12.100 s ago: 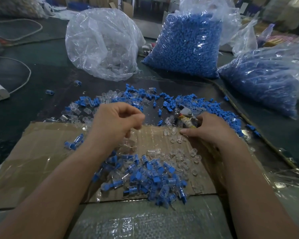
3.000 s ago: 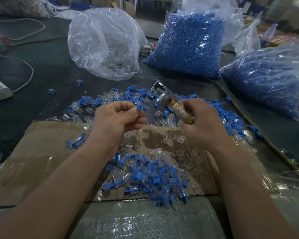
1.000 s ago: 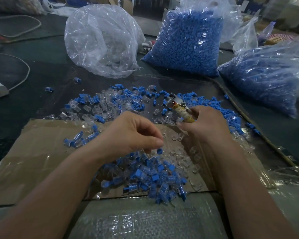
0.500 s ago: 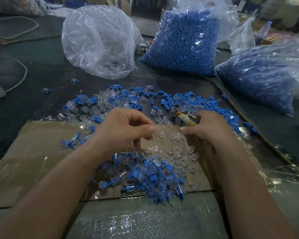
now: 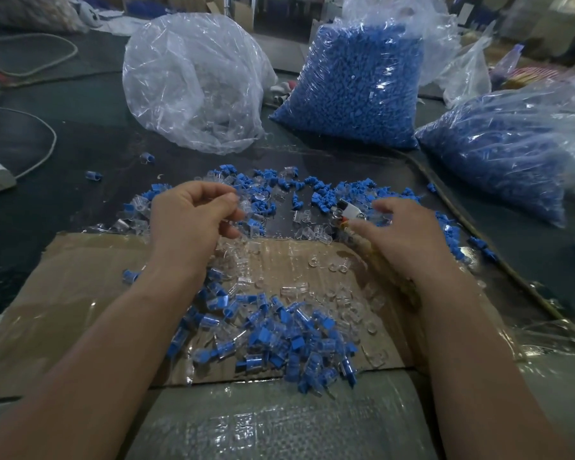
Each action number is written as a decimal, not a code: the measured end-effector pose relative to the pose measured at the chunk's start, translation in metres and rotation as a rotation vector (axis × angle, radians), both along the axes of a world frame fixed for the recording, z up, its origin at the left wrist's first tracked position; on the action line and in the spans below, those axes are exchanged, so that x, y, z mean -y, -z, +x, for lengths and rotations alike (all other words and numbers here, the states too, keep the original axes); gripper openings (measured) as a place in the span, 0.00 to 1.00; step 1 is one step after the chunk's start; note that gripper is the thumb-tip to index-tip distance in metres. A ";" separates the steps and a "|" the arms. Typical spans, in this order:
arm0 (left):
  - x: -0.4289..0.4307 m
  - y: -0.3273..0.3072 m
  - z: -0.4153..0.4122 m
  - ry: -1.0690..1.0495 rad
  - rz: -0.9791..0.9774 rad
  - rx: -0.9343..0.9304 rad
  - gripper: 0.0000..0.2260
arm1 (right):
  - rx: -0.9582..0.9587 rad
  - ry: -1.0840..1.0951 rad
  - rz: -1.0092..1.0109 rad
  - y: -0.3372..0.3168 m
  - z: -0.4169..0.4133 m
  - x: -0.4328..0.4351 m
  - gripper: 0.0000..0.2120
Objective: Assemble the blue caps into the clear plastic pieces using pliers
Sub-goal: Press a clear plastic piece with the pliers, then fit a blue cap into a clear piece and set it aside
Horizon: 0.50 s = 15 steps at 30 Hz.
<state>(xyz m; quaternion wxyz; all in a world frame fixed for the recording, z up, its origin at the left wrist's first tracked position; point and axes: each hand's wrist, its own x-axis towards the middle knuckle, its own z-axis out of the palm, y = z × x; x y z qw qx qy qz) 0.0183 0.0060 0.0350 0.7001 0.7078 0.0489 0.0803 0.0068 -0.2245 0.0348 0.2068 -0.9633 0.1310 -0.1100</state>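
Pliers [image 5: 348, 210] sit gripped in right hand [image 5: 404, 232] over blue caps [image 5: 326, 194]; left hand [image 5: 190, 220] pinches 1 clear piece [image 5: 244, 207] above surface [image 5: 80, 134].

dim, soft focus — glare on plastic, edges warped

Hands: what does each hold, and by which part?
The right hand grips the yellow-handled metal pliers by their handles. The left hand seems to pinch a small clear plastic piece at its fingertips.
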 end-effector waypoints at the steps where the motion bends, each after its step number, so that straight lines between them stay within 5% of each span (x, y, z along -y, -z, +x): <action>1: 0.000 0.000 0.000 -0.003 -0.005 0.004 0.07 | 0.115 -0.048 0.033 -0.004 0.000 -0.007 0.24; 5: -0.001 0.000 0.000 -0.005 -0.023 0.017 0.08 | 0.080 -0.391 0.034 -0.013 0.006 -0.046 0.11; 10: 0.000 0.001 0.000 -0.002 -0.029 0.018 0.08 | -0.236 -0.562 -0.171 -0.005 0.029 -0.086 0.17; 15: 0.000 0.000 0.000 0.006 -0.033 0.017 0.07 | -0.224 -0.578 -0.138 0.006 0.039 -0.098 0.19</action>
